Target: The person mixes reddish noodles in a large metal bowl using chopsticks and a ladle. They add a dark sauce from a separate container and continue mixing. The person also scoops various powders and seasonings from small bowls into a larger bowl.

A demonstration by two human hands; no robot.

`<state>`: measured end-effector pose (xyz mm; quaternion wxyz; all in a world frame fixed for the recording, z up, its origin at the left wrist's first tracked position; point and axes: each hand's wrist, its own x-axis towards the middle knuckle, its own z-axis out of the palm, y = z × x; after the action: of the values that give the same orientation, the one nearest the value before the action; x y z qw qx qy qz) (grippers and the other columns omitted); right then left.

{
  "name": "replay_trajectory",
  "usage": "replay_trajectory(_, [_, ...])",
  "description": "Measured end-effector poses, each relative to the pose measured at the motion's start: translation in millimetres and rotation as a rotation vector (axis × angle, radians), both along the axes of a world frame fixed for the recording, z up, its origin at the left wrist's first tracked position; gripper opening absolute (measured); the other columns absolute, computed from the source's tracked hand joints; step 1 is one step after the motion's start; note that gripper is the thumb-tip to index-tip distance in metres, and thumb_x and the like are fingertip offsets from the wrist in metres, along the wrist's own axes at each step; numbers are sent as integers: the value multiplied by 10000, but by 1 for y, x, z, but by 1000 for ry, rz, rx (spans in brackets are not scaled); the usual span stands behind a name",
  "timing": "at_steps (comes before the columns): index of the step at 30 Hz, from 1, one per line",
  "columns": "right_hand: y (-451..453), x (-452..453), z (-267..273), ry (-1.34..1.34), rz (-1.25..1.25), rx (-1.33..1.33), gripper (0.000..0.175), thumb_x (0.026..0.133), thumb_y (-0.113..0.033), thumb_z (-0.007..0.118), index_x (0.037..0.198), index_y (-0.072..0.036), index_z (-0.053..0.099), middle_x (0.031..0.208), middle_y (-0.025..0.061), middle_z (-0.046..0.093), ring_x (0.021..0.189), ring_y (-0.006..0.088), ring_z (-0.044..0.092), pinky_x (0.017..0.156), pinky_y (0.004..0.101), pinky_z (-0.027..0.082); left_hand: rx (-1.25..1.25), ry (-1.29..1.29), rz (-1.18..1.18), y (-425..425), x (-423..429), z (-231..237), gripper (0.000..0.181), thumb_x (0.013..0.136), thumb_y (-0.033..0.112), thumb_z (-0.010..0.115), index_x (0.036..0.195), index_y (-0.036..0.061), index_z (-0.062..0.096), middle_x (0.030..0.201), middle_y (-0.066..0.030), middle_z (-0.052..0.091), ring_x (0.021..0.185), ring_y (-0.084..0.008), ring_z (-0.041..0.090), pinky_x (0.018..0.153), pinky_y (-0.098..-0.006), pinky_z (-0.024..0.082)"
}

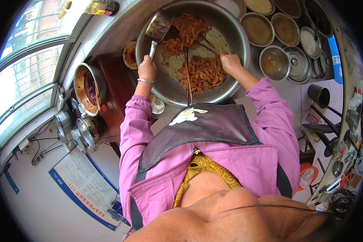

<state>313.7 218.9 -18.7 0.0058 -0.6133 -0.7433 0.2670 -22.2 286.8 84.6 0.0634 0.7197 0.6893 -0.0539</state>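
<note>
Before me is a wide metal basin [243, 33] with two heaps of sauce-coated, reddish-brown strips. My left hand [147, 68], at the basin's left side, grips the pale handle of a metal scoop [157, 27] smeared with dark sauce. The scoop's head is beside the far heap of strips [189, 30]. My right hand [230, 63], over the right rim, holds two thin rods [210, 47], tongs or chopsticks; their tips reach the far heap. A pair of long chopsticks [187, 71] leans across the near heap [202, 75] and over the front rim.
Metal bowls [274, 63] of powders and seasonings crowd the right, beside stacked lids [296, 65]. A sauce-stained pot [98, 81] stands left on a red-brown surface [115, 87]. Small dishes, one stained [129, 55] and one white [157, 105], flank the basin. A window [27, 69] lines the left.
</note>
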Motion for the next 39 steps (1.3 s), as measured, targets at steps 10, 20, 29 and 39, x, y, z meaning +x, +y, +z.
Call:
replay_trajectory(10, [3,0,-1,16,-31,43,139,733,-8,481,836,19,572,773,224,626,767,370,621,692,469,466,62,-116,-43,-7,-16,-21,169,814,174,564,846,35,472,716,-226,602,682,-411,591,594,-483,468])
replay_trajectory(20, [1,-10,4,-32,-69,-7,139,747,-13,486,837,21,586,815,214,634,814,368,620,716,469,469,-631,-1362,726,-24,-26,-4,153,869,200,568,857,69,490,561,-5,430,380,-90,357,341,-235,259])
replay_trajectory(29, [11,-23,2,-26,-219,-202,198,764,-48,491,904,25,610,938,263,597,919,403,571,800,455,454,-460,-1267,499,-47,-51,-20,174,845,205,598,813,71,493,533,9,414,369,-93,365,333,-236,284])
replay_trajectory(39, [26,-22,-14,42,-207,-190,281,767,-181,522,861,72,598,900,301,575,908,429,554,795,447,443,-569,-1998,786,-57,-114,5,385,899,426,484,835,47,481,511,6,385,340,-86,298,349,-250,255])
